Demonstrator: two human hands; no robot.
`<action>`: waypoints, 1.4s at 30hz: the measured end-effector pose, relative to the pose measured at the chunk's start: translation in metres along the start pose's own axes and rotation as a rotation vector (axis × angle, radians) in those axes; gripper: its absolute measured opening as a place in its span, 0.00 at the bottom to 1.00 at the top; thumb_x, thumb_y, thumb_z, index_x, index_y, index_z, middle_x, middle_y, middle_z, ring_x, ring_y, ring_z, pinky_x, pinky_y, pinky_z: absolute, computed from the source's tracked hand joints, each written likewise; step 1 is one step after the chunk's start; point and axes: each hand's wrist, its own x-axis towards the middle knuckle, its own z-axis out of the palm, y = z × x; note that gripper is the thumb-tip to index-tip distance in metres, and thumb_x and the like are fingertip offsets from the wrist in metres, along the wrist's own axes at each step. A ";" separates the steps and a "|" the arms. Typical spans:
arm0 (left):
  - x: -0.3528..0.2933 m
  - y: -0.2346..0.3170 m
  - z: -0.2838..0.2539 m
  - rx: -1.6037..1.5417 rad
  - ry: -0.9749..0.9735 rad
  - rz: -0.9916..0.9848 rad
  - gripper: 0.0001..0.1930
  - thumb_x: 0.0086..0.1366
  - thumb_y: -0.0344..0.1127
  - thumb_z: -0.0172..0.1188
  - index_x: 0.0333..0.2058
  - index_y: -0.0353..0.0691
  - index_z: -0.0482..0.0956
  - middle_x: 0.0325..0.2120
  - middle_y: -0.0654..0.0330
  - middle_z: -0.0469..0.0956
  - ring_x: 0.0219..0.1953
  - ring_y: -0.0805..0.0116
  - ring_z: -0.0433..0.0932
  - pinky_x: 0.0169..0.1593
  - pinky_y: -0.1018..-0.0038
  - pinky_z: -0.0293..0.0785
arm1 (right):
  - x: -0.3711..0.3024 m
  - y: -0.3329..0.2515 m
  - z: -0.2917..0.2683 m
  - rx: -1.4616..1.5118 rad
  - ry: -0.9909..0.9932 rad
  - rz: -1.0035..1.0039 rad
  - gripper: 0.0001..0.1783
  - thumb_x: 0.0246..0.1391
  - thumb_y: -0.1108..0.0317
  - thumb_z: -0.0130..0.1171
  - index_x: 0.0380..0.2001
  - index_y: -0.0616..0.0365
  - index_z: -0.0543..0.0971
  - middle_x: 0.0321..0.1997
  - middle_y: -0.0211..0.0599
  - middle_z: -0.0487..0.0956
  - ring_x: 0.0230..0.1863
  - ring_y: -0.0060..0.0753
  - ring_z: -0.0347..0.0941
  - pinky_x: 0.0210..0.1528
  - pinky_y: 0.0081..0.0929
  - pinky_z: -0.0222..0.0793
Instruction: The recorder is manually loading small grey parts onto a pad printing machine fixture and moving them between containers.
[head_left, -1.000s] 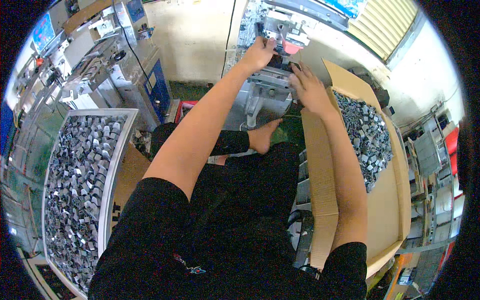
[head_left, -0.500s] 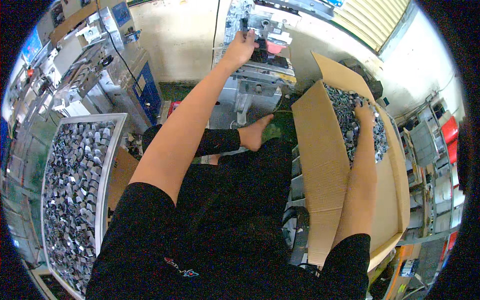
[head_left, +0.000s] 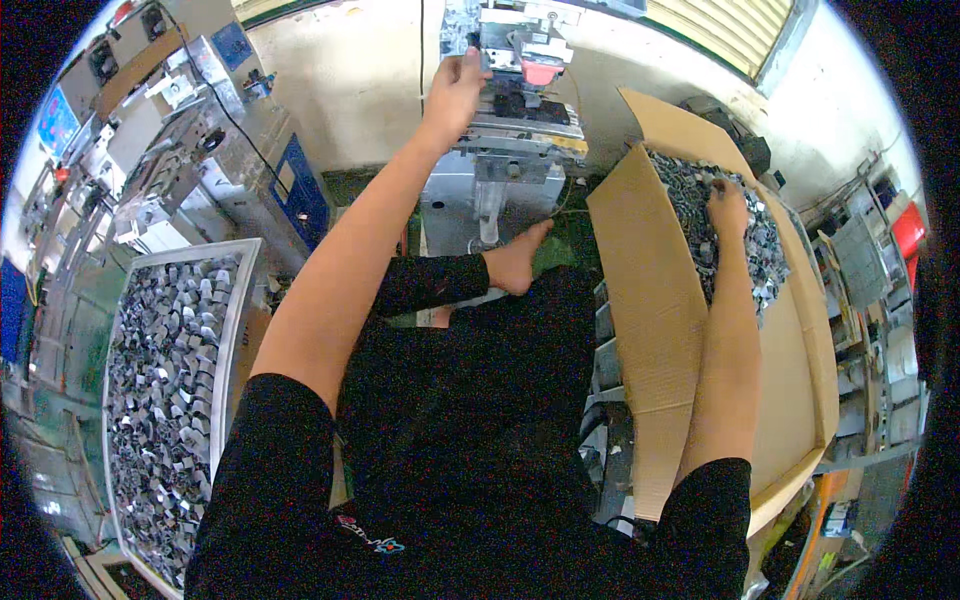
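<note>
A metal bench machine [head_left: 510,165] stands ahead, with a red block [head_left: 541,73] on its upper part. My left hand [head_left: 457,90] is raised at the machine's left side, its fingers drawn together near the tooling. Whatever lies between those fingers is too small to tell. My right hand [head_left: 728,208] reaches into an open cardboard box [head_left: 650,300] on the right. Its fingers are curled over a heap of small dark grey parts [head_left: 760,255], and what they grip is hidden.
A pale-rimmed tray [head_left: 232,330] full of small grey metal pieces stands on the left. Behind it is a grey machine cabinet [head_left: 240,165] with a blue panel. My bare foot [head_left: 515,262] rests below the machine. Shelving with bins [head_left: 870,290] lines the right side.
My left hand has drawn back a little to the left from the machine's tooling. My right hand stays at the heap, its fingers now more curled. The whole view has shifted slightly.
</note>
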 end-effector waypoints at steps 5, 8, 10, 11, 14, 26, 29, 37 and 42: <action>-0.066 0.035 -0.062 0.109 -0.004 0.039 0.27 0.70 0.55 0.54 0.42 0.28 0.77 0.36 0.57 0.81 0.37 0.73 0.76 0.42 0.76 0.72 | 0.006 0.048 0.000 -0.077 0.065 -0.007 0.18 0.52 0.61 0.61 0.46 0.52 0.80 0.51 0.52 0.78 0.50 0.57 0.76 0.52 0.49 0.73; -0.113 0.056 -0.152 0.327 0.065 0.030 0.19 0.69 0.44 0.60 0.46 0.30 0.78 0.38 0.59 0.81 0.41 0.74 0.77 0.48 0.77 0.72 | 0.015 0.028 0.026 -0.082 0.005 0.047 0.17 0.51 0.59 0.61 0.44 0.53 0.81 0.47 0.50 0.80 0.48 0.55 0.77 0.51 0.48 0.72; -0.130 0.057 -0.209 0.378 0.125 -0.021 0.18 0.69 0.42 0.61 0.47 0.32 0.78 0.39 0.59 0.81 0.41 0.75 0.77 0.49 0.77 0.72 | 0.023 0.059 0.018 -0.114 0.136 0.015 0.17 0.51 0.61 0.59 0.42 0.56 0.82 0.43 0.50 0.82 0.48 0.53 0.77 0.51 0.46 0.71; -0.139 0.053 -0.240 0.421 0.152 -0.038 0.18 0.69 0.42 0.61 0.47 0.32 0.78 0.39 0.59 0.81 0.41 0.75 0.77 0.49 0.77 0.72 | 0.026 0.075 0.028 -0.162 0.159 0.034 0.18 0.53 0.59 0.57 0.44 0.57 0.81 0.43 0.50 0.82 0.47 0.54 0.78 0.50 0.46 0.72; -0.168 0.074 -0.328 0.633 0.309 -0.059 0.19 0.69 0.42 0.60 0.50 0.31 0.78 0.40 0.58 0.82 0.43 0.73 0.77 0.51 0.76 0.71 | 0.030 0.092 0.061 0.083 0.088 -0.034 0.22 0.54 0.58 0.55 0.50 0.57 0.79 0.47 0.56 0.81 0.47 0.55 0.79 0.49 0.45 0.73; -0.273 0.118 -0.505 1.117 0.401 -0.354 0.27 0.59 0.49 0.68 0.47 0.30 0.80 0.40 0.50 0.83 0.42 0.64 0.82 0.50 0.70 0.76 | 0.049 0.132 0.076 -0.064 0.327 -0.074 0.24 0.58 0.45 0.56 0.48 0.50 0.83 0.41 0.42 0.85 0.35 0.45 0.82 0.33 0.39 0.76; -0.276 0.081 -0.509 1.172 0.336 -0.386 0.28 0.57 0.50 0.68 0.48 0.33 0.80 0.42 0.48 0.83 0.44 0.61 0.83 0.51 0.68 0.76 | 0.066 0.173 0.044 -0.010 0.445 -0.204 0.26 0.59 0.41 0.54 0.46 0.47 0.84 0.38 0.44 0.85 0.29 0.48 0.82 0.29 0.42 0.76; -0.291 0.106 -0.533 1.392 0.275 -0.419 0.26 0.53 0.52 0.69 0.45 0.38 0.83 0.43 0.47 0.82 0.46 0.53 0.82 0.52 0.64 0.75 | 0.026 0.039 0.077 0.055 0.122 0.388 0.25 0.61 0.46 0.57 0.58 0.42 0.77 0.46 0.40 0.84 0.36 0.39 0.82 0.33 0.30 0.77; -0.281 0.056 -0.523 1.355 0.231 -0.455 0.26 0.53 0.52 0.69 0.44 0.40 0.83 0.41 0.49 0.83 0.45 0.54 0.83 0.51 0.65 0.76 | 0.054 0.099 -0.001 0.287 0.334 0.155 0.26 0.59 0.43 0.58 0.55 0.45 0.80 0.48 0.40 0.83 0.43 0.38 0.82 0.37 0.30 0.77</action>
